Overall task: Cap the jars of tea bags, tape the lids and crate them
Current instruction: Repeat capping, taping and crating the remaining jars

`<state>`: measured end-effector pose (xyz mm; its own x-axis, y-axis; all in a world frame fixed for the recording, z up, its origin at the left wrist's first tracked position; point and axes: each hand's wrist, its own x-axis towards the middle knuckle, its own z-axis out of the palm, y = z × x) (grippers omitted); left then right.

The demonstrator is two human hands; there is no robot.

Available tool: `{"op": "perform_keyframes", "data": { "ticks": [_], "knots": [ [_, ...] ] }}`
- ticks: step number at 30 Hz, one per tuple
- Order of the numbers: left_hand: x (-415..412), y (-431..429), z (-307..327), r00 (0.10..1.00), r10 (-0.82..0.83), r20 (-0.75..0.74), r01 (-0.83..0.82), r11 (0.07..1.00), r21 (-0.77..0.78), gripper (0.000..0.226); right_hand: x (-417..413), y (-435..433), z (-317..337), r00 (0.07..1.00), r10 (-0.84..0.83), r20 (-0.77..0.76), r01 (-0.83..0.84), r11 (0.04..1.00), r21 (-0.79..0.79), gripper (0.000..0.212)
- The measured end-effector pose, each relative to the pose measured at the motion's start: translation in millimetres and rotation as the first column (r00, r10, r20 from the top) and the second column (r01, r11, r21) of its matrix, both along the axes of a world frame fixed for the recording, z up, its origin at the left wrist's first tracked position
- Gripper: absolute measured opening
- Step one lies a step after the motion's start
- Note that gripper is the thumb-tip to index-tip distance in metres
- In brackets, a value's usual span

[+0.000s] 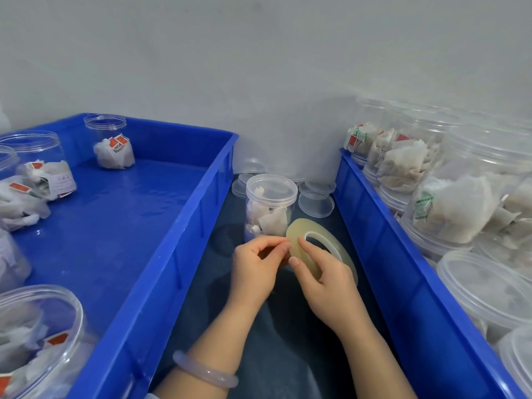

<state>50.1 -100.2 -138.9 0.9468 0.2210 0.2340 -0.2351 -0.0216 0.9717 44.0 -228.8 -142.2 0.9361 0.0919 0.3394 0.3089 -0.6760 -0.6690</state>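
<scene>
A clear jar of tea bags (269, 207) with its lid on stands upright on the dark table between two blue crates. Just in front of it, my right hand (324, 279) holds a roll of clear tape (322, 244) by its rim. My left hand (257, 267) pinches at the roll's edge with thumb and forefinger. A pale bangle sits on my left wrist. The tape's loose end is too thin to make out.
The left blue crate (161, 266) holds several jars of tea bags. The right blue crate (403, 272) is packed with jars lying on their sides. Loose clear lids (316, 203) lie behind the jar against the grey wall.
</scene>
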Motion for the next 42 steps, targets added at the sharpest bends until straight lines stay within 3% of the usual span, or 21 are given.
{"op": "perform_keyframes", "data": {
  "ticks": [5, 9, 11, 13, 16, 19, 21, 24, 26, 28, 31, 42],
  "knots": [
    [1.4, -1.3, -4.0, 0.993, 0.079, 0.085, -0.099, 0.962, 0.253, 0.017, 1.7, 4.8, 4.5, 0.996, -0.084, -0.022, 0.082, 0.995, -0.059, 0.052],
    [0.9, -3.8, 0.9, 0.988, 0.1, 0.115, -0.113, 0.987, 0.111, 0.023, 13.5, 2.6, 23.2, 0.997, -0.074, -0.026, 0.071, 0.989, -0.127, 0.039],
    [3.3, -4.6, 4.6, 0.987, 0.13, 0.095, -0.131, 0.991, 0.003, 0.024, 22.1, -2.2, 36.8, 0.997, -0.012, -0.074, 0.006, 0.997, -0.083, 0.024],
    [6.5, -5.8, 7.9, 0.984, 0.15, 0.095, -0.152, 0.988, 0.006, 0.023, 30.4, -7.3, 49.6, 0.993, 0.045, -0.105, -0.048, 0.998, -0.032, 0.005],
    [10.7, -8.1, 10.1, 0.962, 0.168, 0.216, -0.214, 0.954, 0.21, 0.021, 41.4, -10.5, 61.9, 0.993, 0.058, -0.1, -0.059, 0.998, -0.001, 0.005],
    [18.0, -5.7, 14.2, 0.869, 0.267, 0.416, -0.407, 0.865, 0.294, 0.002, 51.0, -9.3, 66.5, 0.995, 0.07, -0.07, -0.07, 0.998, 0.004, 0.009],
    [27.0, 1.0, 15.5, 0.804, 0.343, 0.485, -0.508, 0.821, 0.261, 0.029, 56.4, -9.5, 67.9, 0.997, 0.066, -0.05, -0.066, 0.998, -0.001, 0.015],
    [42.2, 12.5, 17.4, 0.903, 0.227, 0.364, -0.333, 0.906, 0.262, 0.081, 63.6, -9.3, 70.9, 0.996, 0.072, -0.046, -0.073, 0.997, -0.027, 0.021],
    [49.9, 16.1, 16.7, 0.959, 0.079, 0.272, -0.162, 0.94, 0.299, 0.089, 67.8, -8.6, 71.4, 0.995, 0.086, -0.056, -0.088, 0.996, -0.032, 0.021],
    [55.6, 18.0, 13.7, 0.967, 0.024, 0.255, -0.107, 0.942, 0.319, 0.092, 70.0, -7.8, 70.5, 0.994, 0.09, -0.063, -0.092, 0.996, -0.022, 0.02],
    [62.0, 20.5, 7.9, 0.94, 0.012, 0.341, -0.129, 0.937, 0.324, 0.09, 72.1, -5.7, 67.5, 0.993, 0.094, -0.068, -0.097, 0.995, -0.039, 0.019],
    [67.6, 16.8, 3.5, 0.906, 0.123, 0.405, -0.233, 0.944, 0.234, 0.063, 77.5, 4.7, 58.7, 0.999, 0.051, -0.003, -0.051, 0.997, 0.061, 0.024]
  ]
}}
